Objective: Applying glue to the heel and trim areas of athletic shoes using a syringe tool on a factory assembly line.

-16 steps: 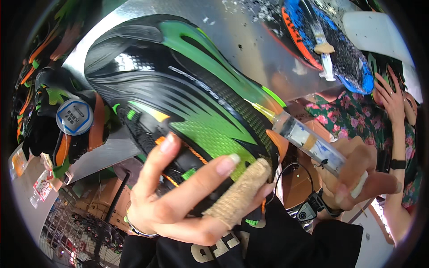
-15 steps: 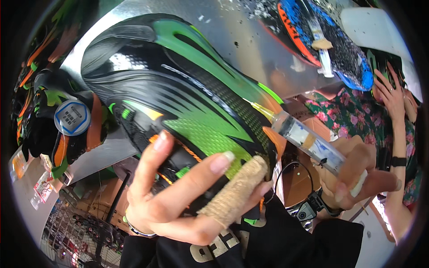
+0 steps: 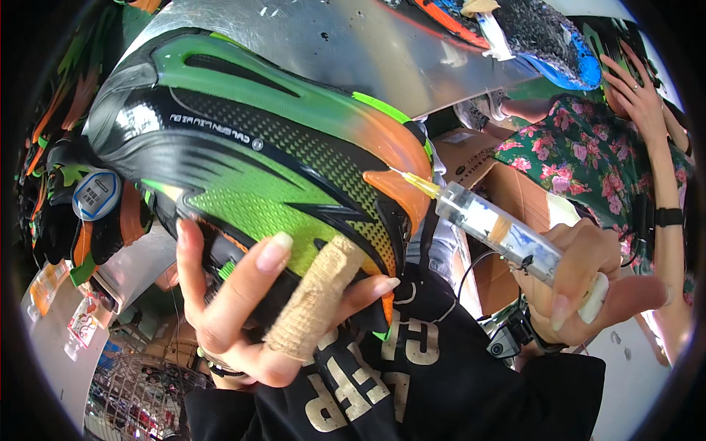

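A black and green sports shoe (image 3: 220, 147) with an orange heel is tilted on its side in front of me. My left hand (image 3: 257, 301) grips it by its opening, fingers bent over the near side; one finger is wrapped in tan tape (image 3: 316, 298). On the right, my right hand (image 3: 588, 272) holds a clear syringe (image 3: 507, 231), thumb by the white plunger end. Its yellow needle hub (image 3: 423, 184) points left, and the thin needle tip is at the orange heel trim. Whether it touches the trim, I cannot tell.
Behind the shoe lies a metal tabletop (image 3: 294, 37). A blue-edged sole-like piece (image 3: 570, 62) is at the far right. More dark shoes and a round container (image 3: 96, 195) stand left. A co-worker's hand (image 3: 640, 95) and floral clothing (image 3: 566, 147) are right, near a cardboard box (image 3: 507, 198).
The shoe has turned and moved left with my left hand, showing more of its orange heel. The needle tip has shifted left, from the shoe's lower edge strip to the heel trim.
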`<state>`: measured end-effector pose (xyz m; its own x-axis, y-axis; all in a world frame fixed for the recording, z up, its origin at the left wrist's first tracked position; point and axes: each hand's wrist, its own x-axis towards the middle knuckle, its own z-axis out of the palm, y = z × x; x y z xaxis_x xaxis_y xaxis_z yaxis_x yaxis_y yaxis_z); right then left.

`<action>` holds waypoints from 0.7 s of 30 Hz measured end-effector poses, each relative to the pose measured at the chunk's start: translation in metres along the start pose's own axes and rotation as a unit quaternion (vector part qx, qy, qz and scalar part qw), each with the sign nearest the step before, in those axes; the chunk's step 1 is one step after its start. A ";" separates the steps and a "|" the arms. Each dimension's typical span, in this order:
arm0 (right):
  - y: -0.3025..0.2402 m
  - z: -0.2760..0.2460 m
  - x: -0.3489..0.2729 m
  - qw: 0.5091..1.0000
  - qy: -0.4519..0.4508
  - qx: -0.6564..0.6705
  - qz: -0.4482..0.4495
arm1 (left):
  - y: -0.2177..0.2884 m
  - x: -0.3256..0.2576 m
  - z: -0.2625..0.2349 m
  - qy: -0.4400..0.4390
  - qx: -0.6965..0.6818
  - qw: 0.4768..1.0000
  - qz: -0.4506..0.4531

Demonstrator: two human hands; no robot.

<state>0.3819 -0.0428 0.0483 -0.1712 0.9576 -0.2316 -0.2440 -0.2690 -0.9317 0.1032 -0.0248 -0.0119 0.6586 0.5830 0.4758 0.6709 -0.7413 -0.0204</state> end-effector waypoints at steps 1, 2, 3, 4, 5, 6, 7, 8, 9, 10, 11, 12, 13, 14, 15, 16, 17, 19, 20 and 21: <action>0.002 0.001 -0.002 1.000 0.005 -0.011 0.006 | 0.007 -0.001 -0.005 -0.032 0.003 0.999 0.000; 0.004 0.001 -0.004 1.000 0.011 -0.023 0.012 | 0.019 0.000 0.003 0.012 0.022 1.000 -0.011; 0.003 0.003 -0.006 0.999 0.018 -0.037 0.018 | 0.030 0.000 0.011 0.058 0.038 0.997 -0.023; 0.002 0.004 -0.009 0.998 0.027 -0.051 0.024 | 0.032 0.000 0.017 0.078 0.039 0.996 0.019; 0.001 0.005 -0.012 0.997 0.036 -0.066 0.031 | 0.036 -0.003 0.023 0.098 0.089 0.988 0.080; 0.000 0.007 -0.014 0.996 0.039 -0.076 0.036 | 0.041 -0.008 0.026 0.105 0.117 0.982 0.104; -0.001 0.008 -0.016 0.994 0.042 -0.087 0.042 | 0.044 -0.013 0.029 0.111 0.144 0.975 0.128; -0.001 0.009 -0.018 0.993 0.046 -0.097 0.047 | 0.046 -0.015 0.029 0.114 0.150 0.970 0.150; -0.002 0.010 -0.020 0.991 0.053 -0.110 0.052 | 0.047 -0.015 0.032 0.121 0.154 0.965 0.172; -0.002 0.011 -0.023 0.989 0.060 -0.122 0.057 | 0.047 -0.012 0.039 0.147 0.165 0.956 0.193; -0.002 0.012 -0.024 0.987 0.067 -0.134 0.062 | 0.054 -0.010 0.046 0.176 0.196 0.950 0.169; -0.002 0.012 -0.027 0.984 0.076 -0.147 0.067 | 0.057 -0.009 0.049 0.178 0.192 0.950 0.170; -0.001 0.012 -0.029 0.981 0.085 -0.159 0.073 | 0.060 -0.008 0.051 0.180 0.189 0.950 0.171; 0.012 0.009 -0.033 0.987 0.086 -0.132 0.031 | 0.070 -0.003 0.052 0.143 0.203 0.959 0.139; 0.014 0.012 -0.033 0.987 0.089 -0.132 0.031 | 0.073 -0.001 0.053 0.099 0.162 0.972 0.138; 0.015 0.017 -0.031 0.979 0.122 -0.157 0.053 | 0.075 -0.003 0.054 0.078 0.136 0.977 0.145; 0.017 0.020 -0.030 0.968 0.153 -0.183 0.076 | 0.076 -0.007 0.056 0.056 0.110 0.981 0.151; 0.027 0.014 -0.029 0.977 0.147 -0.140 0.058 | 0.077 -0.006 0.060 0.052 0.138 0.975 0.167; 0.032 0.013 -0.026 0.980 0.146 -0.114 0.077 | 0.077 -0.006 0.063 0.052 0.166 0.968 0.179; 0.036 0.012 -0.025 0.980 0.148 -0.091 0.096 | 0.077 -0.006 0.066 0.056 0.191 0.961 0.191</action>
<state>0.3659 -0.0773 0.0243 0.0937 0.8865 -0.4531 -0.0553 -0.4497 -0.8915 0.1735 -0.0630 -0.0746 0.8553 0.2374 0.4606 0.4776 -0.7061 -0.5228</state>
